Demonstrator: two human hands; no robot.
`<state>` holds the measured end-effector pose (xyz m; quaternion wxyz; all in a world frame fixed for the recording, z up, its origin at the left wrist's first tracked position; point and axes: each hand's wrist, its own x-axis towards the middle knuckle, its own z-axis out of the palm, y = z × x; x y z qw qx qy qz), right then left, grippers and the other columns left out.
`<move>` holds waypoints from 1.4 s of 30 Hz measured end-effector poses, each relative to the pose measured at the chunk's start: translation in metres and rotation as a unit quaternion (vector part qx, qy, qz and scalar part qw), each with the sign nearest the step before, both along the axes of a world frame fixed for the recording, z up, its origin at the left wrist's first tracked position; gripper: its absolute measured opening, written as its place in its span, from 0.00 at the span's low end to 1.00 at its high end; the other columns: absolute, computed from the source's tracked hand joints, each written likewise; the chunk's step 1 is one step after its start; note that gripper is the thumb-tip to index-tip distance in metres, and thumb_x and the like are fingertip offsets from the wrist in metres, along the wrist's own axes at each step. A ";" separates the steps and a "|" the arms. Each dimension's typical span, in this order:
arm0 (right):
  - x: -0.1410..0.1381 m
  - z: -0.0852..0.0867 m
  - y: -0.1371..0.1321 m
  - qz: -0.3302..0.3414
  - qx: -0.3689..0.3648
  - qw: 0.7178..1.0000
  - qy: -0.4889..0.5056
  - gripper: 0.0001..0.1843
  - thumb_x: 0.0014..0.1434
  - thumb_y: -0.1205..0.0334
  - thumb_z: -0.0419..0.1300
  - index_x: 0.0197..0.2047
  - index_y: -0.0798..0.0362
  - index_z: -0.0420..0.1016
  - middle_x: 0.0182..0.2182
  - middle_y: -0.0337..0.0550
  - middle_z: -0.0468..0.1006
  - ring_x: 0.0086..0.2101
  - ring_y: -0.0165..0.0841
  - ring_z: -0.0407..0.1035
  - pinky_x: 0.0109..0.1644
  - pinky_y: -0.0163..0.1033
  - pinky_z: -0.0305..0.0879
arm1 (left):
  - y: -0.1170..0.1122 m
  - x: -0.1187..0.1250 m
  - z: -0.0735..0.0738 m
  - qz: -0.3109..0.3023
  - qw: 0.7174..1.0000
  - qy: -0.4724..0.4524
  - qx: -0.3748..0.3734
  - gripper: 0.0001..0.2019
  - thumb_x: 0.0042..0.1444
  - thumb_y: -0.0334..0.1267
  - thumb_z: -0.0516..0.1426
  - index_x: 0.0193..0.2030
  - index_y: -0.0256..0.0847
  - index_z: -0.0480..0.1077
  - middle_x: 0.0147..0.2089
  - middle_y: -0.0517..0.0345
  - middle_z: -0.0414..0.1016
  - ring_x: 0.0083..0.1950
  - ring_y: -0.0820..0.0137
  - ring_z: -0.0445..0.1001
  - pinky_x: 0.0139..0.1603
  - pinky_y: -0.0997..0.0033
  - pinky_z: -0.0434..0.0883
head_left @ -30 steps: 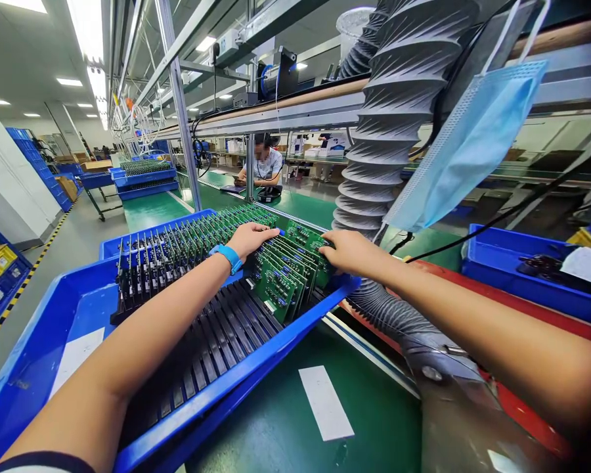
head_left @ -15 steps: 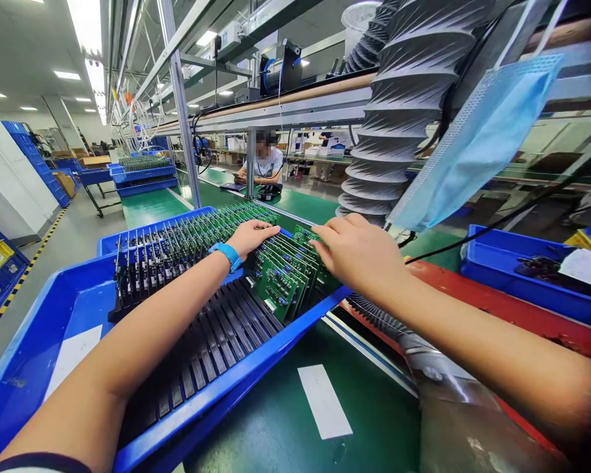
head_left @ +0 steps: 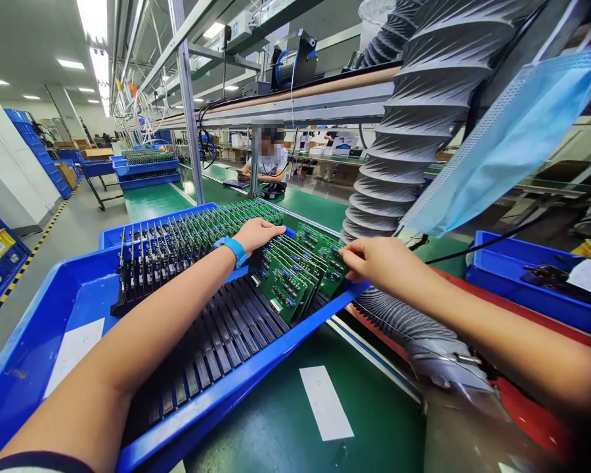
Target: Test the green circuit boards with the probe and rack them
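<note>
My right hand (head_left: 377, 258) pinches the right edge of a green circuit board (head_left: 329, 253) at the right end of the blue tray (head_left: 211, 394). My left hand (head_left: 257, 236), with a blue wristband (head_left: 235, 251), has its fingers closed at the top corner of the nearest of several tilted circuit boards (head_left: 284, 284). These boards lean close together in a black slotted rack (head_left: 221, 322) inside the tray. Behind my left wrist, a long row of upright boards (head_left: 177, 240) fills another part of the rack. My left fingertips are partly hidden.
A ribbed grey duct (head_left: 414, 118) and a hanging blue face mask (head_left: 507, 138) are close on the right. Another blue bin (head_left: 492, 263) holds dark parts. A white label (head_left: 326, 402) lies on the green bench (head_left: 256, 427). Across the line sits a person (head_left: 268, 161).
My right hand has moved right and down along the board to its right edge, uncovering more of it. My left hand stays at the leaning boards. The view has shifted slightly.
</note>
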<state>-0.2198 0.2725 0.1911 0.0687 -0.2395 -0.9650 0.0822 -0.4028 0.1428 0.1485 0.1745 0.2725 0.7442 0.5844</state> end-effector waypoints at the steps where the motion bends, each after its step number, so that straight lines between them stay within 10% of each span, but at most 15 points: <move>1: 0.001 0.000 0.001 0.001 0.023 1.000 -0.013 0.16 0.64 0.65 0.51 0.25 0.51 0.70 0.21 0.40 0.80 0.27 0.35 0.77 0.34 0.36 0.67 | 0.001 0.000 0.002 -0.002 1.000 0.012 -0.013 0.11 0.64 0.43 0.56 0.40 0.35 0.72 0.40 0.57 0.75 0.37 0.69 0.75 0.40 0.66 0.74; 12: -0.006 -0.004 0.025 0.088 0.174 0.977 -0.083 0.16 0.64 0.63 0.51 0.30 0.54 0.77 0.34 0.52 0.82 0.35 0.42 0.75 0.36 0.39 0.60 | 0.006 0.011 0.013 -0.023 0.989 0.115 -0.095 0.16 0.57 0.45 0.62 0.25 0.37 0.71 0.30 0.58 0.75 0.37 0.67 0.74 0.43 0.66 0.70; 21: 0.007 0.011 0.008 0.080 0.241 0.967 -0.017 0.15 0.63 0.57 0.55 0.35 0.56 0.79 0.35 0.51 0.79 0.35 0.40 0.73 0.33 0.38 0.61 | 0.001 0.010 0.014 -0.025 0.994 0.065 -0.087 0.13 0.51 0.49 0.63 0.33 0.41 0.76 0.42 0.54 0.79 0.48 0.60 0.74 0.46 0.71 0.68; 35: 0.008 0.013 -0.018 0.108 0.035 0.993 -0.025 0.17 0.63 0.58 0.51 0.35 0.53 0.80 0.16 0.37 0.75 0.22 0.31 0.72 0.29 0.32 0.60 | -0.017 0.014 0.008 -0.033 0.997 -0.030 -0.060 0.13 0.48 0.47 0.66 0.34 0.40 0.76 0.43 0.50 0.80 0.46 0.57 0.76 0.48 0.60 0.70; 42: 0.010 0.005 -0.020 0.062 0.250 0.965 -0.054 0.19 0.64 0.63 0.48 0.30 0.57 0.78 0.29 0.50 0.80 0.31 0.37 0.74 0.29 0.36 0.55 | -0.017 0.013 0.012 -0.008 0.995 -0.037 -0.097 0.09 0.51 0.43 0.64 0.35 0.40 0.75 0.51 0.48 0.75 0.55 0.57 0.71 0.53 0.55 0.66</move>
